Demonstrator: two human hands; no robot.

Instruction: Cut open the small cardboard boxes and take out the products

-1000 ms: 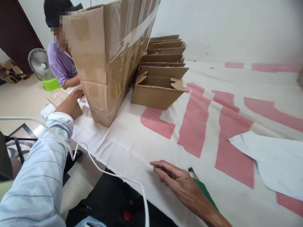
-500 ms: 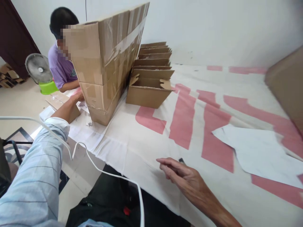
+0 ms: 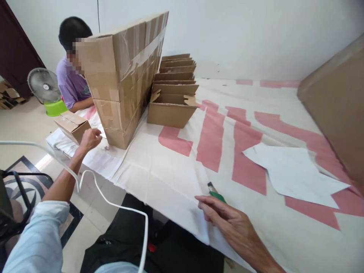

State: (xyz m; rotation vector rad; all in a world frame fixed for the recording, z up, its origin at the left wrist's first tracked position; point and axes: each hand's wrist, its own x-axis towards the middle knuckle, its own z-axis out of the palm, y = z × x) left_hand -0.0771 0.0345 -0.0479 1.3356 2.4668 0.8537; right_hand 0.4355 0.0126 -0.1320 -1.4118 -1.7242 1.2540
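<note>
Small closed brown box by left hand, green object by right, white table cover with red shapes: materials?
Small closed brown box: likely matt cardboard; flat tan faces, flap seam on top. Green object: perhaps plastic, from its even colour; partly hidden. White table cover with red shapes: dull, creased sheet; fabric or thin plastic, can't tell.

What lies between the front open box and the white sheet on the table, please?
In the head view, only white cloth with red shapes shows between the front open box and the white sheet.
</note>
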